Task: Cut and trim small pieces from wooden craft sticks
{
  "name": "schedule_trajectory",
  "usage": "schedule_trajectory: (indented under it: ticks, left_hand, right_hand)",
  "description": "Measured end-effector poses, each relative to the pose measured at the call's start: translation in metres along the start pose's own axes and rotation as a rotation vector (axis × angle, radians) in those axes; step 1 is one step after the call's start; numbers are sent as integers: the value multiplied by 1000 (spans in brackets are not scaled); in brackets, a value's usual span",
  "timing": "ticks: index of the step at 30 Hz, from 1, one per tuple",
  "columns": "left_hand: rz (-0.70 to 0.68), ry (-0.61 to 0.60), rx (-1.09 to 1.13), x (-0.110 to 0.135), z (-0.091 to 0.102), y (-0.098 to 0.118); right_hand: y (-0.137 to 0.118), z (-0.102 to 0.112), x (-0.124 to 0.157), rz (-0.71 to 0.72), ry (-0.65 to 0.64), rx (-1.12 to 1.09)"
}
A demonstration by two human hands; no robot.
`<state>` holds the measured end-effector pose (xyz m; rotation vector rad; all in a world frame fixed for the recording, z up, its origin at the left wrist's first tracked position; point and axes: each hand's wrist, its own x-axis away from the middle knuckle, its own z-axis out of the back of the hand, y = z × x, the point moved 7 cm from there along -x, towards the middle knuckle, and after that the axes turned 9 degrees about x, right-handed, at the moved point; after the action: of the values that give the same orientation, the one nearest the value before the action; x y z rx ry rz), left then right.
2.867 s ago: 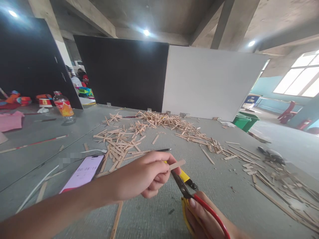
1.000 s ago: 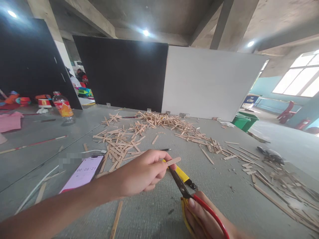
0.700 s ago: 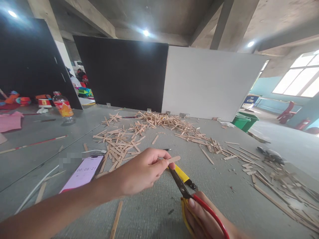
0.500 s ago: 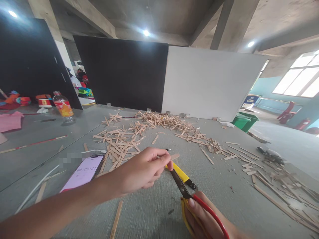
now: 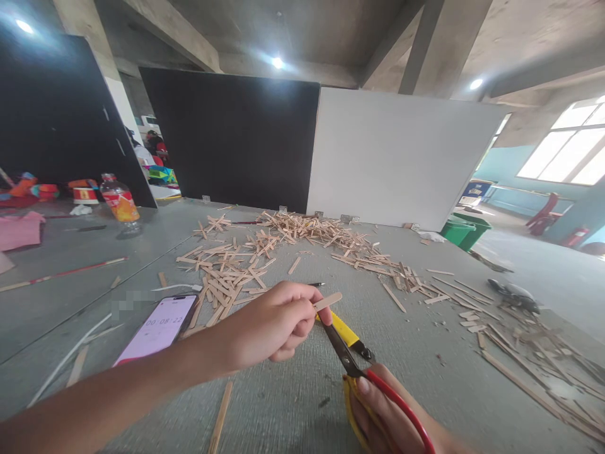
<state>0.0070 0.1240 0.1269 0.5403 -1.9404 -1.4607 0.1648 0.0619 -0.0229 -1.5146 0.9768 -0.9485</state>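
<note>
Between the fingers of my left hand (image 5: 278, 321) is pinched a wooden craft stick (image 5: 331, 301), its rounded end pointing right. My right hand (image 5: 382, 410) grips a pair of scissors (image 5: 347, 362) with dark blades and red handles, with something yellow wrapped at the grip. The blade tips reach up to my left fingertips, just below the stick; whether they touch it is hidden. Behind the blades lies a yellow-handled cutter knife (image 5: 347, 331). A pen tip (image 5: 319, 285) shows just beyond my left hand.
A heap of craft sticks (image 5: 307, 227) spreads across the table (image 5: 283, 416). Cut slivers (image 5: 529, 384) lie at right by a dark tool (image 5: 515, 295). A phone (image 5: 158, 328) showing a timer and a bottle (image 5: 120, 205) are at left. Panels (image 5: 401, 157) stand behind.
My left fingers have shifted slightly, and more of the craft stick shows, tilted upward to the right. My right hand and the scissors stay nearly still.
</note>
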Motion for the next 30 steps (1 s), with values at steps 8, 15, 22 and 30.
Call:
schedule_trajectory:
  ticks: [8, 15, 22, 30]
  left_hand:
    - [-18, 11, -141, 0, -1, -2]
    - [-33, 8, -151, 0, 1, -2]
    - [18, -9, -47, 2, -3, 1]
    - [9, -17, -145, 2, -3, -1]
  right_hand:
    - [1, -1, 0, 12, 24, -73]
    - [-1, -2, 0, 27, 15, -37]
    - [-1, -4, -1, -36, 9, -66]
    - [1, -1, 0, -27, 60, -56]
